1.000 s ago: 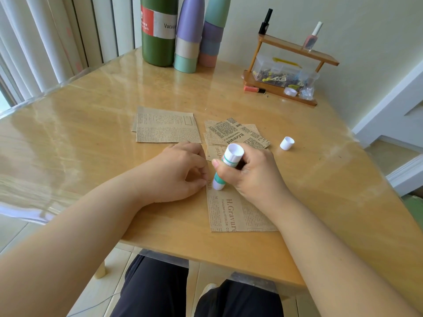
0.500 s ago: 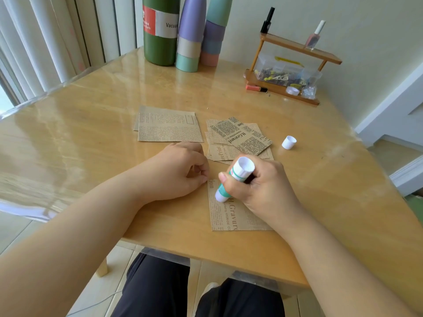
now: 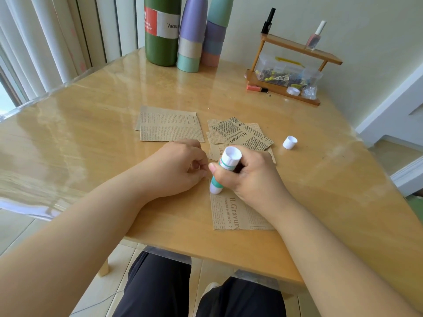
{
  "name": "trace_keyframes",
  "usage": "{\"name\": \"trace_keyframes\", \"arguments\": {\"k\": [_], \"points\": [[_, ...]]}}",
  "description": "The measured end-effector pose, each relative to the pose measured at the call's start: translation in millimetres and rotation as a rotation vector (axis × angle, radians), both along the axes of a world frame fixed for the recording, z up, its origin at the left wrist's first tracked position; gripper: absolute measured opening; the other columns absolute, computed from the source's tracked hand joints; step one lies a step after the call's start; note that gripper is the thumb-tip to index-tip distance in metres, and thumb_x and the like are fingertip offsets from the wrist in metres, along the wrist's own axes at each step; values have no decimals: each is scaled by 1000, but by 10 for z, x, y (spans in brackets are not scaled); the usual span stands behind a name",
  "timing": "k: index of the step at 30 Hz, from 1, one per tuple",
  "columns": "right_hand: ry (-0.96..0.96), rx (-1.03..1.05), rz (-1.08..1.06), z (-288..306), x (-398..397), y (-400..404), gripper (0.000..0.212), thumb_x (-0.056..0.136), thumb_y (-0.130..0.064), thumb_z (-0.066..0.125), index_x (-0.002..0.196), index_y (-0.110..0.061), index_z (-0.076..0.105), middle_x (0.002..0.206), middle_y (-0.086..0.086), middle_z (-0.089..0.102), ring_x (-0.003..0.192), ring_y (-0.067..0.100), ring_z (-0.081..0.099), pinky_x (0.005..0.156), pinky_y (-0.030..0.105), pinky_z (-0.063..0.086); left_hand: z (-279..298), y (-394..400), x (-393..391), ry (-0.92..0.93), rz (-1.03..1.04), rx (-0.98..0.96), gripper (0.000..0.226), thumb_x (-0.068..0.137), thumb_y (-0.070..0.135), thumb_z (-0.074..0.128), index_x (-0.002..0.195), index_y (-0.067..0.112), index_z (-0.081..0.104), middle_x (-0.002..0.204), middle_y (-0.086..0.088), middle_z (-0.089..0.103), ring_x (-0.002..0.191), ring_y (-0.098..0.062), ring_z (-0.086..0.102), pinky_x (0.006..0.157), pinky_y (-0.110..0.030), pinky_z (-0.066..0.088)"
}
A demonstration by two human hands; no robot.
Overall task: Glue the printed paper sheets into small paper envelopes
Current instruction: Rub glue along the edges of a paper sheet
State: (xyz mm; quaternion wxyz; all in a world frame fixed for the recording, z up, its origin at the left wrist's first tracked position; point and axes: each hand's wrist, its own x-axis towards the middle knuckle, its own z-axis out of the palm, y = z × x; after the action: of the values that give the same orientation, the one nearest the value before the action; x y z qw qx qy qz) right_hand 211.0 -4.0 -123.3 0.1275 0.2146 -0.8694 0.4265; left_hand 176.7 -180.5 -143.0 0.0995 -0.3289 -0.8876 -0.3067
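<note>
A brown newspaper-print sheet [image 3: 231, 213] lies near the table's front edge. My right hand [image 3: 249, 177] grips a white and green glue stick [image 3: 223, 172], tilted, its tip pressed on the sheet's left edge. My left hand [image 3: 178, 168] rests just left of it with fingers curled at the sheet's upper left corner. Behind lie a stack of plain-printed sheets [image 3: 169, 126] and a pile of folded printed pieces [image 3: 242, 136]. The glue stick's white cap [image 3: 289, 142] stands to the right.
A green flask [image 3: 160, 30] and stacked pastel cups [image 3: 192, 35] stand at the back. A small wooden rack [image 3: 290, 72] with nail polish bottles and clear boxes sits at back right. The table edge [image 3: 206, 255] is close to my legs.
The glue stick's tip has slid down the sheet's left edge towards me, then drawn back up a little. My left hand has barely moved.
</note>
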Motion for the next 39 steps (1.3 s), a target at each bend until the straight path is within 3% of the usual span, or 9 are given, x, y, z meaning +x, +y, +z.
{"name": "trace_keyframes", "arguments": {"k": [4,9,14,17,22,26,30,36,39], "points": [[-7,15,-3,15,-107,-58,33,80,-25,68,59,-26,44,57,9,65,47,1,38,48,10,28,-15,7,-9,22,26,23,28,79,7,65,67,26,48,68,16,41,60,4,45,60,-2,31],[22,12,16,21,-73,-51,34,83,-13,69,58,-20,47,54,-3,66,45,-2,44,48,6,28,-13,7,-1,16,3,24,33,79,8,67,67,30,46,68,17,41,62,5,46,62,-3,32],[45,-13,40,-29,129,13,31,81,-23,66,60,-3,55,56,-4,67,47,0,47,50,10,33,-4,1,6,-23,-19,-8,9,78,9,65,75,18,65,70,15,44,71,9,48,62,-2,31],[60,-29,64,-42,287,46,32,80,-27,63,60,-2,56,57,-7,65,50,5,51,50,17,40,-2,9,6,-20,-43,-18,7,78,10,67,79,17,69,71,14,46,70,6,49,63,-3,32],[48,-32,57,-66,454,96,37,77,-31,64,60,0,52,57,9,57,51,30,51,47,40,42,-11,19,11,-25,-70,-37,7,78,12,69,80,18,68,72,16,47,71,8,47,65,-2,32],[35,-58,84,-60,531,95,33,77,-26,65,60,-1,53,57,-3,61,52,21,55,49,38,44,-11,26,10,-32,-71,-38,7,78,12,69,79,19,68,73,14,48,73,7,48,64,-3,32],[-4,-74,92,-68,546,96,32,78,-25,65,59,-2,53,57,4,61,53,29,56,49,42,44,-10,31,20,-36,-79,-33,8,78,11,69,78,19,67,73,15,48,72,8,48,64,-3,32],[9,-66,39,-83,482,123,38,78,-30,65,61,2,54,57,6,61,52,29,55,48,41,45,-12,26,16,-43,-73,-41,6,79,12,68,80,19,68,74,13,50,74,5,48,65,-4,33],[37,-44,-19,-62,398,142,40,77,-34,62,61,1,55,56,0,63,49,21,52,47,35,43,-16,24,17,-43,-74,-42,7,79,12,68,79,19,68,74,13,50,73,4,48,65,-4,33]]}}
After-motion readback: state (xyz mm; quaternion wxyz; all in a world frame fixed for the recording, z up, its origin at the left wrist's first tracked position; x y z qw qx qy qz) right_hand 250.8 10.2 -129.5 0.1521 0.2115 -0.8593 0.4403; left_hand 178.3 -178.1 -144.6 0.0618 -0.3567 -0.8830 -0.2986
